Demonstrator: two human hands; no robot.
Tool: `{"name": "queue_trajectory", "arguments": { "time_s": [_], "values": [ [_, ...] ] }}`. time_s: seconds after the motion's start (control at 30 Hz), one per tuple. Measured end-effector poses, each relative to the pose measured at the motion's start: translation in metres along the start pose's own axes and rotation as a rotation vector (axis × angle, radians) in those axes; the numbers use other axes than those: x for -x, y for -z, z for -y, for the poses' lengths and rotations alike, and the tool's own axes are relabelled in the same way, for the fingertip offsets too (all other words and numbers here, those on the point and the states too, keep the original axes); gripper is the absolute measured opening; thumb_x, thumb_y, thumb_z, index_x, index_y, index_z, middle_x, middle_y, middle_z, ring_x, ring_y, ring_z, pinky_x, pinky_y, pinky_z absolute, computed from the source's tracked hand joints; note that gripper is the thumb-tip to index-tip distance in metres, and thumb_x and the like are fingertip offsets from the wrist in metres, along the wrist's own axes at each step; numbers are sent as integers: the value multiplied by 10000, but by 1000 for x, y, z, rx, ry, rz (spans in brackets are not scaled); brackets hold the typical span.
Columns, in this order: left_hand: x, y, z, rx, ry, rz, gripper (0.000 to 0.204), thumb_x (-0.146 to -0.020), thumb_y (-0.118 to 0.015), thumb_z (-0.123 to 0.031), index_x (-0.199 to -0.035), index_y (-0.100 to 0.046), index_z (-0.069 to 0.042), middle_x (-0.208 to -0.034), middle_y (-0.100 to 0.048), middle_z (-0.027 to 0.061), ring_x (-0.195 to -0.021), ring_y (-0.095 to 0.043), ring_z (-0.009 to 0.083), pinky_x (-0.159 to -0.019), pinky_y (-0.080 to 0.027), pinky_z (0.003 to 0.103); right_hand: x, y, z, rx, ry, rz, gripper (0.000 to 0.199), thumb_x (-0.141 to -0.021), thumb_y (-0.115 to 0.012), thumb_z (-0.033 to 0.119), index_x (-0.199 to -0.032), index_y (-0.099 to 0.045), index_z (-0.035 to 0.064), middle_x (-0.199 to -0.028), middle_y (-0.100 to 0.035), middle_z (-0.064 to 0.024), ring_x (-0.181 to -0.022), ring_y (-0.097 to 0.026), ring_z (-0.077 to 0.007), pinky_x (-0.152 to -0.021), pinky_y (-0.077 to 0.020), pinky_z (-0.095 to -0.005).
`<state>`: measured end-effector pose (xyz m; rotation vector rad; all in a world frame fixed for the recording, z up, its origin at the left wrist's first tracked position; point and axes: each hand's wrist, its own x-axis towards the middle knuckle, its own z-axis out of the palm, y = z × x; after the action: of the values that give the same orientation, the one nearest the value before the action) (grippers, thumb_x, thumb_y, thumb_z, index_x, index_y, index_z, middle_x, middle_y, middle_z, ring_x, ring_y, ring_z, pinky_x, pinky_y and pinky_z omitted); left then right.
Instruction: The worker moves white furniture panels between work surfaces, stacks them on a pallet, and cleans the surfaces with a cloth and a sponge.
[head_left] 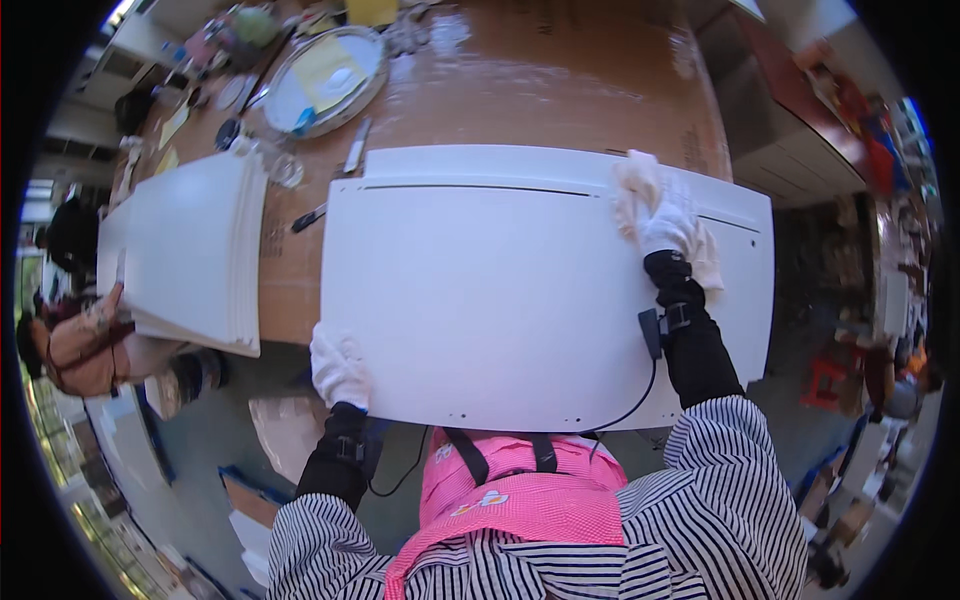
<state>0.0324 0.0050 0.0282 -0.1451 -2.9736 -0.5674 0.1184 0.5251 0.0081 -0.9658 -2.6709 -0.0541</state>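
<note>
A large white panel [490, 300] lies flat in front of me, with a long dark slot near its far edge and small holes near its corners. Another white board [480, 158] shows from under its far side. My left hand [340, 367], in a white glove, grips the panel's near left corner, the fingers curled at the edge. Over the far right part of the panel, my right hand [672, 222], also gloved, presses a pale cloth [632, 190] onto the surface near the slot. The cloth bunches past the fingers and partly hangs beside the wrist.
The panel rests on a cardboard-covered table [560, 80]. Left of it stands a stack of white panels [185, 250]. A utility knife [309, 218], a long flat blade-like tool [357, 145] and a round white tray [328, 80] lie beyond. Another person [90, 345] stands at the left.
</note>
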Motion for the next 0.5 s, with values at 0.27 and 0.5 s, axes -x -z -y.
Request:
{"name": "queue_trajectory", "arguments": {
  "time_s": [0.27,0.5],
  "values": [
    [3,1,11,-85,70,24,581,-868,-534,-361,-1277,-383,23,-1066,-548,232,-970,-544,394,-819,-453,462,35,-4,319,-336,447,15,609,-783,-580,385,-1301,-489,80,-1363,-448,-183,-1277,-390,-357,-1095,-237,-458],
    [1,14,10,-8,159,89,587,-848,-562,-378,-1269,-400,-2,-1067,-547,217,-993,-539,393,-836,-451,457,34,2,432,-457,671,-14,502,-811,-580,358,-1238,-534,98,-1257,-524,-147,-1214,-441,-354,-1041,-305,-457]
  ]
}}
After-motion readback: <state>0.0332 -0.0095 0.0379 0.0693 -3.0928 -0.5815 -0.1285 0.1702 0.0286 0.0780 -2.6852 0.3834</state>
